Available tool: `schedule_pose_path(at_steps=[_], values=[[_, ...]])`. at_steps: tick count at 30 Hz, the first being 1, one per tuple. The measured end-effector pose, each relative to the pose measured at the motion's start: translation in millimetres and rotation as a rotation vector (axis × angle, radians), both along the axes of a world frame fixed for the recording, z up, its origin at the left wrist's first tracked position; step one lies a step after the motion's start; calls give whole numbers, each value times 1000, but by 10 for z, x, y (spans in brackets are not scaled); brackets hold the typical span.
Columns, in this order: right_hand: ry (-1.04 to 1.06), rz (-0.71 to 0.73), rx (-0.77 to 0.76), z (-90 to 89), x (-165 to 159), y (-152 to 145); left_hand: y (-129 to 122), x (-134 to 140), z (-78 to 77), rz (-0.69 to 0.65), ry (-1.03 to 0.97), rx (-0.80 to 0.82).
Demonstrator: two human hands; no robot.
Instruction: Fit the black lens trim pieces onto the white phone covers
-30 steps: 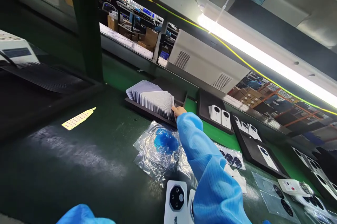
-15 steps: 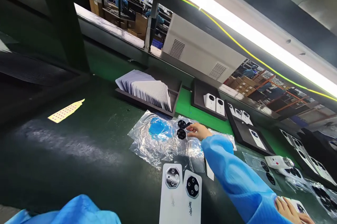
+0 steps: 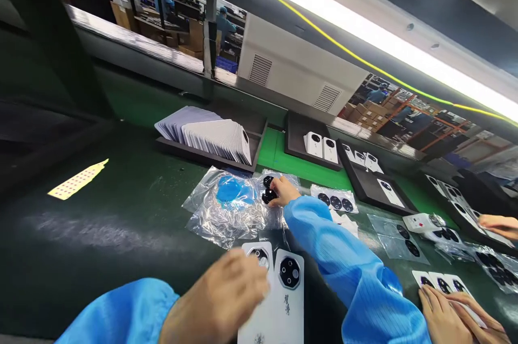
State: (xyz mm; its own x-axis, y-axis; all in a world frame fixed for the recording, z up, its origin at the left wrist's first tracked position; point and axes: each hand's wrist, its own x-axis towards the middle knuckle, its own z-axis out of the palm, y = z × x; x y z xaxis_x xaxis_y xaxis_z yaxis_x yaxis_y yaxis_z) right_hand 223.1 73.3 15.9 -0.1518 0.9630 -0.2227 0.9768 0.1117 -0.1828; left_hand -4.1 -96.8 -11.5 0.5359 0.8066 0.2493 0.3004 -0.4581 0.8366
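My right hand point(image 3: 285, 191) has its fingertips closed on a glossy black round lens cover point(image 3: 267, 197), at a clear plastic bag point(image 3: 275, 220). Another black lens cover lies just above it, partly behind the fingers. My left hand point(image 3: 220, 295), smeared by motion, hovers over the left of two white phone back panels point(image 3: 253, 322) and hides part of its camera ring. The right white panel point(image 3: 294, 309) lies beside it, its black camera ring uncovered. Left of my right hand, crumpled clear plastic bags point(image 3: 226, 222) hold a blue film piece point(image 3: 232, 190).
A black tray point(image 3: 259, 150) holds fanned white panels point(image 3: 214, 136). More trays with panels point(image 3: 329, 150) stand behind. Bagged lens covers point(image 3: 335, 201) lie to the right. A co-worker's hands point(image 3: 449, 314) work over panels at lower right. A yellow dotted sheet point(image 3: 79, 181) lies left.
My left hand has come into view over the left panel. My right hand has closed in on the lens covers. A co-worker's second hand and more panels now show at lower right.
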Motion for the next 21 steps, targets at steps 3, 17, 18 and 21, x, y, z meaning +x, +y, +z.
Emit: schedule_pose_path(at_steps=[3, 17, 18, 21], values=[[28, 6, 45, -24, -14, -52, 382, 82, -27, -64, 206, 51], [241, 73, 123, -176, 77, -211, 604, 221, 162, -152, 402, -105], [254, 73, 124, -175, 78, -213, 615, 201, 190, -178, 353, -161], [283, 57, 128, -147, 63, -224, 625, 150, 206, -291, 180, -401]])
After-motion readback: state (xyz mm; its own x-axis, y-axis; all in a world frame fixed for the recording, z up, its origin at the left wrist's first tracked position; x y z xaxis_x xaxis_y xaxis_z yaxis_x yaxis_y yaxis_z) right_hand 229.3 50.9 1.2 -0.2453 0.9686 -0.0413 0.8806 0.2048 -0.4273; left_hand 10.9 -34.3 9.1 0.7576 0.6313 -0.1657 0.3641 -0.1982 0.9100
